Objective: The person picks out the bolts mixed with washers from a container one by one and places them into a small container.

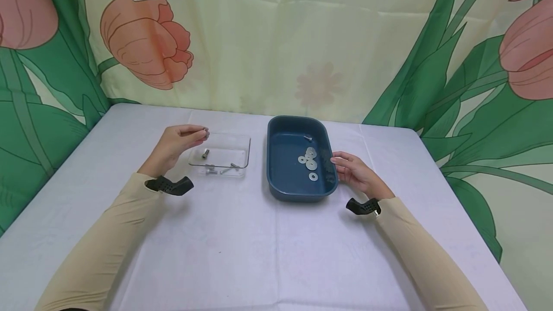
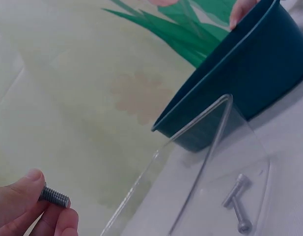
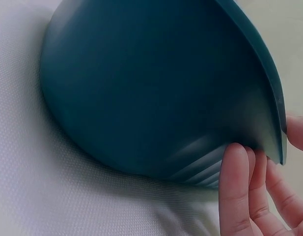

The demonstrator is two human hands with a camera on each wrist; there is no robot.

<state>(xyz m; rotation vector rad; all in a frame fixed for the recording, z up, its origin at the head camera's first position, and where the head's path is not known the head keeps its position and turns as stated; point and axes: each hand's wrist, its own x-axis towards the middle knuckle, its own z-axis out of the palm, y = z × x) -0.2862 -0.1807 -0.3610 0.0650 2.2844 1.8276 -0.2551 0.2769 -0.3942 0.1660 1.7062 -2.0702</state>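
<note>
My left hand (image 1: 177,142) is above the left side of a clear plastic box (image 1: 249,150), pinching a threaded metal bolt (image 2: 55,197) between thumb and fingers. Several more bolts (image 2: 235,191) lie in that box. To its right stands a dark blue plastic basin (image 1: 298,195). Flat washers (image 1: 311,164), several of them, are spread over its floor, and one small bolt (image 1: 307,137) lies near its far end. My right hand (image 1: 356,173) grips the basin's right rim, with the thumb at the edge and the fingers (image 3: 234,179) against the outer wall.
A white cloth (image 1: 242,253) covers the table. Behind it hangs a pale yellow curtain (image 1: 268,37) printed with tulips and leaves. Each wrist wears a black strap (image 1: 169,186).
</note>
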